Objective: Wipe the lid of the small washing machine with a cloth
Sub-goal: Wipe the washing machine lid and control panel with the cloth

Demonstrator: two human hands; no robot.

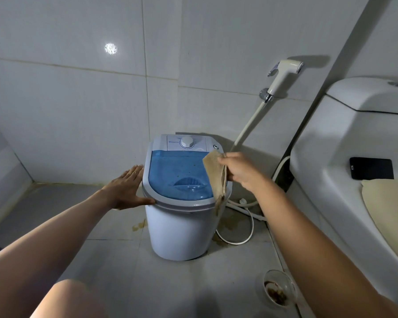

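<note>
A small white washing machine [182,230] stands on the tiled floor against the wall. Its translucent blue lid [177,173] is closed and carries dark specks. My left hand [126,189] lies flat and open against the machine's left rim. A beige cloth [215,177] hangs folded over the lid's right edge, pinched in my right hand [240,171], which hovers above that edge.
A white toilet [345,143] fills the right side, with a black phone [371,168] on it. A bidet sprayer [283,75] hangs on the wall behind. A white cord [244,226] loops on the floor right of the machine. A glass bowl [279,288] sits nearby.
</note>
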